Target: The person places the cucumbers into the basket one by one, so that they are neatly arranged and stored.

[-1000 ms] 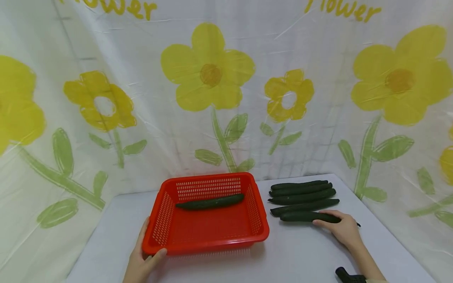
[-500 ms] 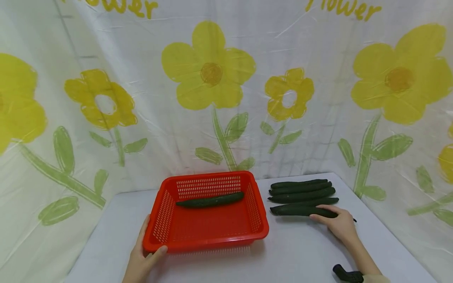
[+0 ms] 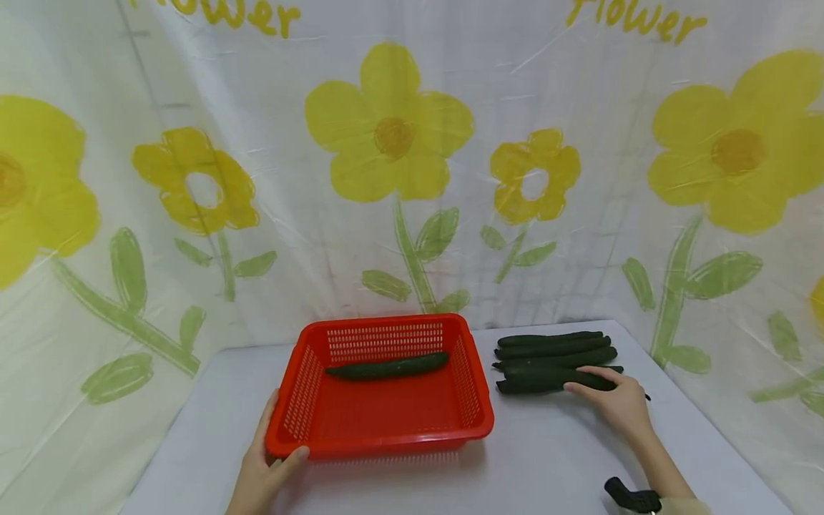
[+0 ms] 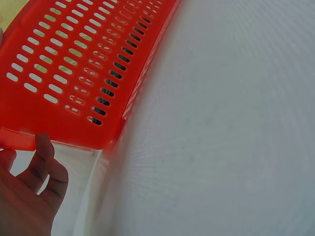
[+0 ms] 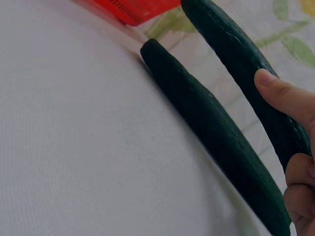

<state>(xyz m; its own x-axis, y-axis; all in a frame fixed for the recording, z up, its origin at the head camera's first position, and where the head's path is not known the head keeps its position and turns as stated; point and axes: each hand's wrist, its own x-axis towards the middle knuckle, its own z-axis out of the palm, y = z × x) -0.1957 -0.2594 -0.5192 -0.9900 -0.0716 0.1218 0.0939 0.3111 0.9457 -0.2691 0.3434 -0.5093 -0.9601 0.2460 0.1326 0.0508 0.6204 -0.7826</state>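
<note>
My left hand (image 3: 264,461) grips the front left corner of a red plastic basket (image 3: 380,445), thumb over the rim. In the left wrist view its fingers bend at the slotted basket wall (image 4: 59,125). A dark green cucumber (image 3: 386,368) lies inside the basket along its back. To the right, my right hand (image 3: 621,408) holds another cucumber (image 5: 236,59) by its right part, thumb against its near side. The held cucumber is raised over a cucumber (image 5: 211,128) lying on the table and partly hides it in the head view.
Several more cucumbers (image 3: 556,348) lie side by side at the back right of the white table (image 3: 534,458). A flower-printed curtain (image 3: 270,307) hangs behind and along both sides. A black strap (image 3: 634,497) circles the right wrist.
My right hand has brought its cucumber up and back from the front of the row, so it overlaps the one behind. The left hand and basket hold their place; the head view shifts slightly.
</note>
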